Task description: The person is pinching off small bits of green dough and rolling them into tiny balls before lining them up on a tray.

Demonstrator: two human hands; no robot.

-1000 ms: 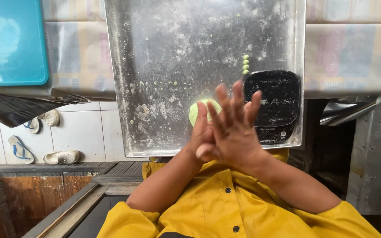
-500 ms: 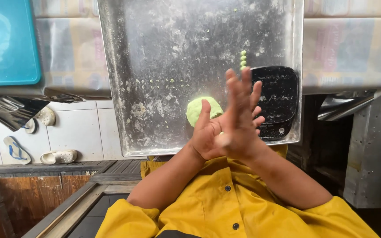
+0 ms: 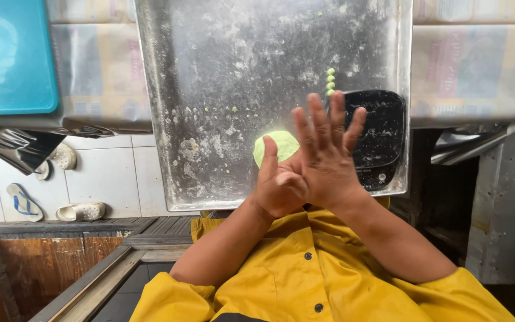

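Palms pressed together, the right hand (image 3: 329,152) lies flat, fingers spread, over the left hand (image 3: 278,188); whether dough sits between them cannot be told. A green dough lump (image 3: 281,145) rests on the floured metal tray (image 3: 222,89) (at their 11 o'clock). Small rolled balls (image 3: 330,81) already lie at 12 o'clock; most dough remains.

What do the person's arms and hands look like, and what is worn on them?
Both hands are bare: the left hand and the right hand have no gloves, and no rings or watch can be seen. The forearms are uncovered. Short yellow sleeves belong to a yellow shirt with small dark buttons down the front.
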